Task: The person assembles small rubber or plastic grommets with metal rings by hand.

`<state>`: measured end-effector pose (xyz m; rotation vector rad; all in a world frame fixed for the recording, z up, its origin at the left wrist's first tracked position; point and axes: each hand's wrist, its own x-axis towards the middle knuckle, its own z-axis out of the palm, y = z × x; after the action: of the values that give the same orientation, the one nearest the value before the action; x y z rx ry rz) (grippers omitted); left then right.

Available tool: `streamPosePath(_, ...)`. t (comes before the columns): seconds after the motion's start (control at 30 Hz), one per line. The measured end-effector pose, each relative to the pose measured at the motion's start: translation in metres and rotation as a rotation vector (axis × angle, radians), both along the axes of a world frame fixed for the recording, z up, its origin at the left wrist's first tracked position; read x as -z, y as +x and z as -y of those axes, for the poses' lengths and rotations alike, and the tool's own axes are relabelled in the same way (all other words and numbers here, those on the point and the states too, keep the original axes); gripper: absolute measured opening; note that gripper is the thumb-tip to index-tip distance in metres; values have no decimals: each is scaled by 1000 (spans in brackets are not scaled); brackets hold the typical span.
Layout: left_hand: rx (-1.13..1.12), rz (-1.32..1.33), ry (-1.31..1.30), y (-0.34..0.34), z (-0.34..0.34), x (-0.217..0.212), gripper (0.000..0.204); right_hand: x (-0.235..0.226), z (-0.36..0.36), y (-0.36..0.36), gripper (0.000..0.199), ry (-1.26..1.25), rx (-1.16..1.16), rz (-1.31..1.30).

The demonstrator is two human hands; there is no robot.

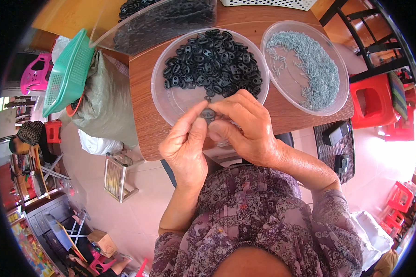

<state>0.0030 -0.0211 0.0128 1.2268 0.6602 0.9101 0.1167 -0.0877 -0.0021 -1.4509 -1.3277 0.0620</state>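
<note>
Between my two hands, over the near rim of a round clear plastic tub (165, 104), is a small dark oval plastic piece (208, 114) with holes. My left hand (187, 145) pinches it from the left with thumb and fingertips. My right hand (247, 127) closes on it from the right, its fingertips curled around the upper edge. Whether a smaller part sits between the fingertips is too small to tell. Behind my hands, the tub holds a heap of similar black two-holed pieces (217, 60).
A second round clear tub (273, 78) with many small silvery screws (316, 69) stands to the right on the brown wooden table (145, 111). A clear bin (157, 27) of black pieces lies at the back left. Left are a green basket (67, 76) and a sack (106, 101); right, red stools (372, 104).
</note>
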Motion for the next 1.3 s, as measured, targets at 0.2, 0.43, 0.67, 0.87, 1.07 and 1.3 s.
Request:
streamPosePath(0.2,52,-12,14,-1,1,-3,24,5,1,-1,32,45,38,142)
streamPosePath(0.43,41,-117,236,-2,-1,5,31,6,2,-1,33,63,28,126)
streamPosePath(0.67,-83,-117,306,2,9,15,35,13,-2,-5,38,132,42,142)
streamPosePath(0.87,-160,-45,308,3,11,25,34,13,-4,-8,34,181,43,166)
streamPosePath(1.07,-123,-42,261,-1,11,26,35,15,-5,-8,39,166,25,139)
streamPosePath(1.3,-69,24,251,-2,10,19,37,10,-3,-7,37,181,24,126)
